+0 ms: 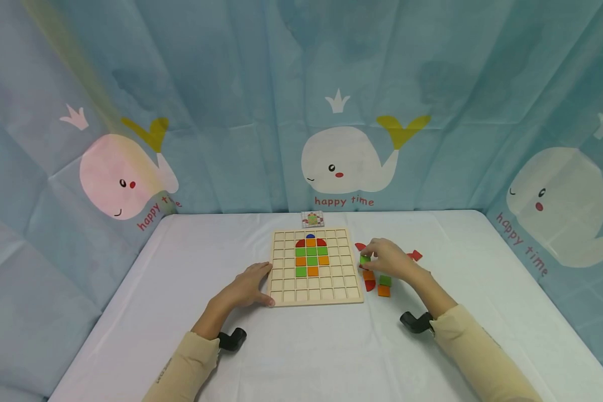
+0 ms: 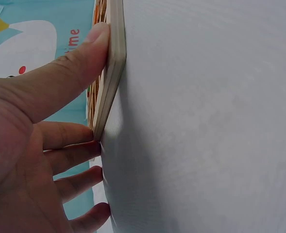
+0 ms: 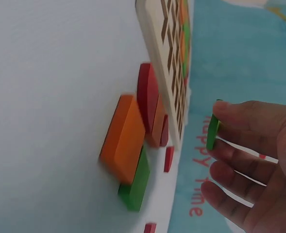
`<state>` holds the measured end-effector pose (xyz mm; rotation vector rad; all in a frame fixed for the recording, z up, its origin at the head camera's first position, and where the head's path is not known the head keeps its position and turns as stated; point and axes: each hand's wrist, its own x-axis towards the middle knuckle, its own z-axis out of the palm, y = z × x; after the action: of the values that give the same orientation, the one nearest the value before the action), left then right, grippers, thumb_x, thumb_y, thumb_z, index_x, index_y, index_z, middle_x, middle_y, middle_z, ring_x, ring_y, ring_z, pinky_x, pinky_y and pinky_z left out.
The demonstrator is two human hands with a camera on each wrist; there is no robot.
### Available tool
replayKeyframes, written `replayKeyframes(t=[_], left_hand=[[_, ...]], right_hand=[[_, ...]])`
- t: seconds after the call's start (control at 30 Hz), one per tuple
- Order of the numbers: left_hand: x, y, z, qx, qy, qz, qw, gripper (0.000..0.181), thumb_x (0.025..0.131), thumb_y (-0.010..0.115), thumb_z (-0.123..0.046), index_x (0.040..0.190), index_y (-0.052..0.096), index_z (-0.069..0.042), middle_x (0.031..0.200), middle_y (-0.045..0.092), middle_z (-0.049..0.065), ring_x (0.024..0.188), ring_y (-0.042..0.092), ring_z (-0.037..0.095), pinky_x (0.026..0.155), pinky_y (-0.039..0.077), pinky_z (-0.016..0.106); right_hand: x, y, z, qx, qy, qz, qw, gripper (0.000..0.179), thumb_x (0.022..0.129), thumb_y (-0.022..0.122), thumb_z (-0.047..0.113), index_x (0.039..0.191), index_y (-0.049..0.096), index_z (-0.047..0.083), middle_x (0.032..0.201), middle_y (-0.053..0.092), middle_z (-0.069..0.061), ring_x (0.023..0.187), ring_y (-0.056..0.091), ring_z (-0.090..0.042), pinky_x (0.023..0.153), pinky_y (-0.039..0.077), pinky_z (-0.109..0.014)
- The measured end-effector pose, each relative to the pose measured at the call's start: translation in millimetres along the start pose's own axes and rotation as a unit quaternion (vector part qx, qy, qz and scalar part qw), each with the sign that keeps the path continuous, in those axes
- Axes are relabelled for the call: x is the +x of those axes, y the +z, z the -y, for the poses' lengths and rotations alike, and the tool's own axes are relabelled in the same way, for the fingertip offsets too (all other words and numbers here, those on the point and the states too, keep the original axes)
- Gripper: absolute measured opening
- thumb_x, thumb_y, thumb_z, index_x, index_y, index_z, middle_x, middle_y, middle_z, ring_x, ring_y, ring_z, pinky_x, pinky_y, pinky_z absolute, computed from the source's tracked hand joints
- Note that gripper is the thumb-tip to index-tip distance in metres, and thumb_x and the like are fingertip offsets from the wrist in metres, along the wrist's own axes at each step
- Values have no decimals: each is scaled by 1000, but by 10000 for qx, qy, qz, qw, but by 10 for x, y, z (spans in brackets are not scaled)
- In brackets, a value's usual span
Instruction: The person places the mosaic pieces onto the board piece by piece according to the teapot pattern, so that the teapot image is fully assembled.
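Note:
A wooden grid board (image 1: pixel 287 283) lies on the table with green, orange, red and blue tiles set in its upper middle squares. My left hand (image 1: pixel 248 285) rests against the board's left edge, fingers spread and nearly straight; in the left wrist view its thumb (image 2: pixel 84 63) touches the near corner. Beyond the right edge, my right hand (image 1: pixel 391 259) pinches a green square tile (image 3: pixel 212 132) between thumb and fingertips, raised off the table in the right wrist view. Below that hand lie an orange tile (image 1: pixel 384 291), another green tile (image 1: pixel 385 280) and a red curved piece (image 1: pixel 370 286).
Behind the board lies a small patterned card (image 1: pixel 312 219). More red pieces (image 1: pixel 416 255) sit beyond the right hand, partly hidden by it. A white cloth covers the table (image 1: pixel 301 352), and a blue whale-print curtain (image 1: pixel 261 167) hangs behind.

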<state>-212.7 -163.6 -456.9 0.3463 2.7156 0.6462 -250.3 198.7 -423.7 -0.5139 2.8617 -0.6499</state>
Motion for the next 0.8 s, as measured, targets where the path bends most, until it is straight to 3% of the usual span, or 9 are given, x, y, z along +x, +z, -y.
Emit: replayKeyframes(t=[0.23,0.8], left_hand=[[2,0,-1,26,25,-23,10000,101,67,88,-28,149,36,-2,157,33,18,146,26,40,115,25,62],[-8,-20,-17,40,5,33,10000,99,69,87,-27,149,36,-2,157,33,18,147,26,39,116,25,61]], right_hand=[[99,56,120,-155,-139,158,9997,29,84,75,17,111,73,6,94,64,-3,87,56,-19,81,54,-33],[256,192,333,-202,-523,273,9981,27,85,75,18,109,74,7,99,67,-2,92,58,-18,91,53,-37]])
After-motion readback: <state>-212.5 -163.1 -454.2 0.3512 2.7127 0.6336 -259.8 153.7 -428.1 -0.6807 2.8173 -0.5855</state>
